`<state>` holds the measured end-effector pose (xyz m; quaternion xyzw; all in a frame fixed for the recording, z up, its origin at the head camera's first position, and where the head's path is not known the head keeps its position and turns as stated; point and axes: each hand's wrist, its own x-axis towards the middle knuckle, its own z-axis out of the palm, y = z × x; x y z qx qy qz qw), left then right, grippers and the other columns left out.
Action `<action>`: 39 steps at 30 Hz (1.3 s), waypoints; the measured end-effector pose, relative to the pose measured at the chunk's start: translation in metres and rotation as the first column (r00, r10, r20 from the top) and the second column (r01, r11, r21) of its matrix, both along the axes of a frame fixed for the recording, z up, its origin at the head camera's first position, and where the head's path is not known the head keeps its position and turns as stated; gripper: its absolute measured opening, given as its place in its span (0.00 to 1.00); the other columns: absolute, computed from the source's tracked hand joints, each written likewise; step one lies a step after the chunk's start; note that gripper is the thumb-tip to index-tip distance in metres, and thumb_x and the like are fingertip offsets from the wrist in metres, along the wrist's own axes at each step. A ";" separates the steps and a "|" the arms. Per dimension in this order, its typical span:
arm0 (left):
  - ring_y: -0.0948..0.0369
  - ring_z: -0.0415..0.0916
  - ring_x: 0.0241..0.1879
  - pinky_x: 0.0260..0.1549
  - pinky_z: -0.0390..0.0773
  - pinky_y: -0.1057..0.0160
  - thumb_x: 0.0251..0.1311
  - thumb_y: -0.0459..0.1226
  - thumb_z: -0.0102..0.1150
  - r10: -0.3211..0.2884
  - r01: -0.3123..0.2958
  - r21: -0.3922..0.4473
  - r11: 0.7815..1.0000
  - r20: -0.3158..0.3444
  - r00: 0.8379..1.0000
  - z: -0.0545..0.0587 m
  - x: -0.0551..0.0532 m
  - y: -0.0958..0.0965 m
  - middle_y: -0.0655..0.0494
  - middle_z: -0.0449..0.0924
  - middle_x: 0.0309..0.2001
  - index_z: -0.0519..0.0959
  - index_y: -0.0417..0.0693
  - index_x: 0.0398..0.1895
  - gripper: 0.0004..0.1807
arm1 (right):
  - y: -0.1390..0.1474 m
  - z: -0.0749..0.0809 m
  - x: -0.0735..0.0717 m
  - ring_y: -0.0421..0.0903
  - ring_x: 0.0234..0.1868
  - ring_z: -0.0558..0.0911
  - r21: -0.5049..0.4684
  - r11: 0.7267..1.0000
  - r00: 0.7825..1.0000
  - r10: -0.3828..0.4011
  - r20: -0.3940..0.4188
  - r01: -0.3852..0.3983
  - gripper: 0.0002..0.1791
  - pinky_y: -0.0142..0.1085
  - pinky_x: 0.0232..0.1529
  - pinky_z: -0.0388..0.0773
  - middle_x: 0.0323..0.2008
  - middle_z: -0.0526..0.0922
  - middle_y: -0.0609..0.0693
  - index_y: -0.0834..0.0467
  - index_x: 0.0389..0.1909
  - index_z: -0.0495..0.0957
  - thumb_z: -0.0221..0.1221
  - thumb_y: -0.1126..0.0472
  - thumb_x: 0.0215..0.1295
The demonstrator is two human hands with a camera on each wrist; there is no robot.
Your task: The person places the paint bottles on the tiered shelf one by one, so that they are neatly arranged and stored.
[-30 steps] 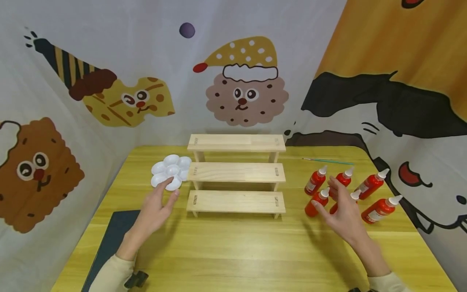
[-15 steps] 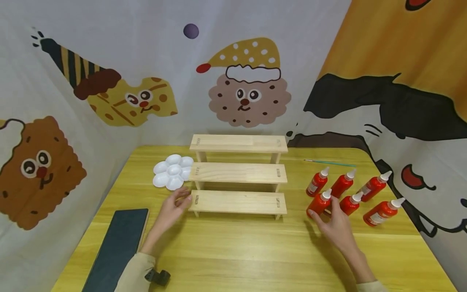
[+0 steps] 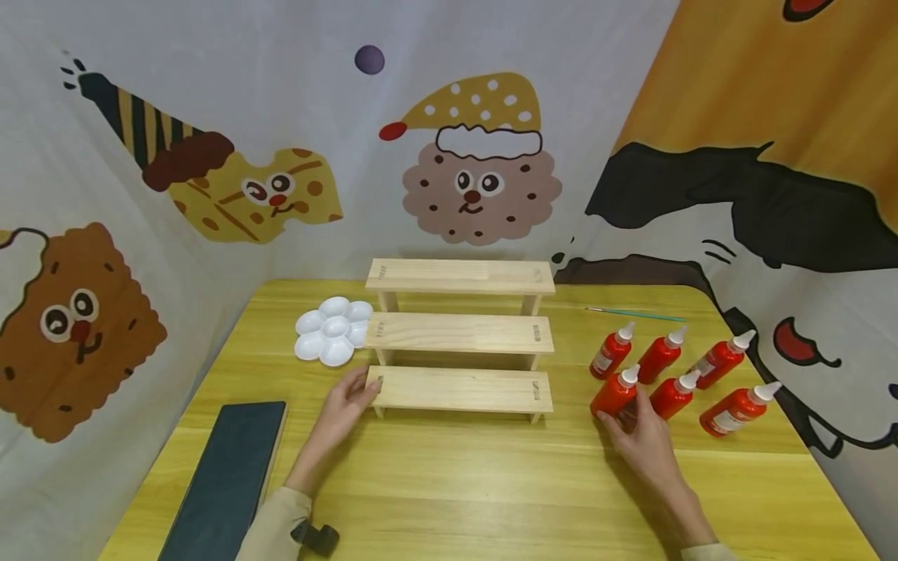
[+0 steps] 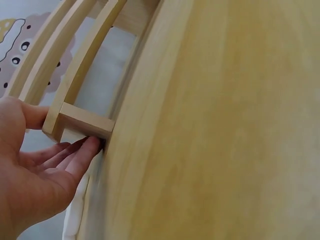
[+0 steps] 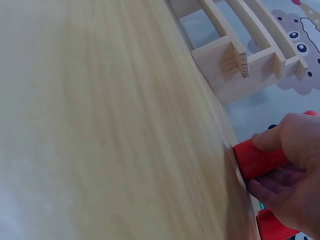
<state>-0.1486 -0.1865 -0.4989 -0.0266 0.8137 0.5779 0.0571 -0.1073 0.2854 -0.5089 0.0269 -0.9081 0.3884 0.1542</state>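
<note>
A pale wooden three-step display stand [image 3: 459,388] sits in the middle of the table. My left hand [image 3: 344,409] is at the left end of its lowest step. In the left wrist view, the thumb lies on the step's end and the fingers touch the wooden leg [image 4: 87,121] below. On the right, my right hand [image 3: 645,440] grips a red squeeze bottle [image 3: 613,396] with a white pointed cap, front left in a group of several. The bottle stands upright; the right wrist view shows thumb and fingers on either side of its lower body [image 5: 257,159].
A white flower-shaped paint palette [image 3: 335,331] lies left of the stand. A dark flat board [image 3: 224,475] is at the table's left edge. A thin teal paintbrush [image 3: 638,315] lies behind the other red bottles [image 3: 733,411]. A cartoon-printed curtain [image 3: 295,62] hangs behind.
My left hand has come from over the palette, right and down, onto the lowest step's end. My right hand has lowered from above the bottles and taken hold of the front-left one.
</note>
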 end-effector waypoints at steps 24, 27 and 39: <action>0.37 0.72 0.65 0.51 0.86 0.55 0.74 0.42 0.57 0.056 -0.057 0.059 0.997 0.014 0.998 -0.005 -0.001 0.002 0.26 0.66 0.69 0.61 0.34 0.75 0.34 | -0.008 0.017 -0.002 0.65 0.48 0.86 -0.027 0.999 0.999 -0.036 -0.037 0.035 0.26 0.21 0.45 0.82 0.49 0.85 0.69 0.67 0.58 0.70 0.69 0.73 0.60; 0.37 0.72 0.65 0.51 0.85 0.54 0.74 0.42 0.56 0.050 -0.050 0.064 0.997 0.013 0.999 -0.005 0.000 0.002 0.26 0.66 0.69 0.61 0.34 0.75 0.34 | -0.012 0.024 -0.002 0.63 0.46 0.87 -0.019 0.999 0.995 -0.035 -0.088 0.034 0.25 0.29 0.45 0.85 0.47 0.86 0.68 0.68 0.55 0.72 0.70 0.73 0.58; 0.38 0.74 0.64 0.52 0.85 0.53 0.73 0.42 0.58 0.070 -0.071 0.088 0.994 0.013 0.997 -0.004 0.001 0.004 0.27 0.68 0.68 0.62 0.34 0.75 0.34 | -0.023 0.055 -0.011 0.21 0.42 0.78 -0.039 0.999 0.971 0.007 -0.238 -0.016 0.25 0.12 0.46 0.74 0.41 0.88 0.65 0.68 0.51 0.76 0.73 0.74 0.53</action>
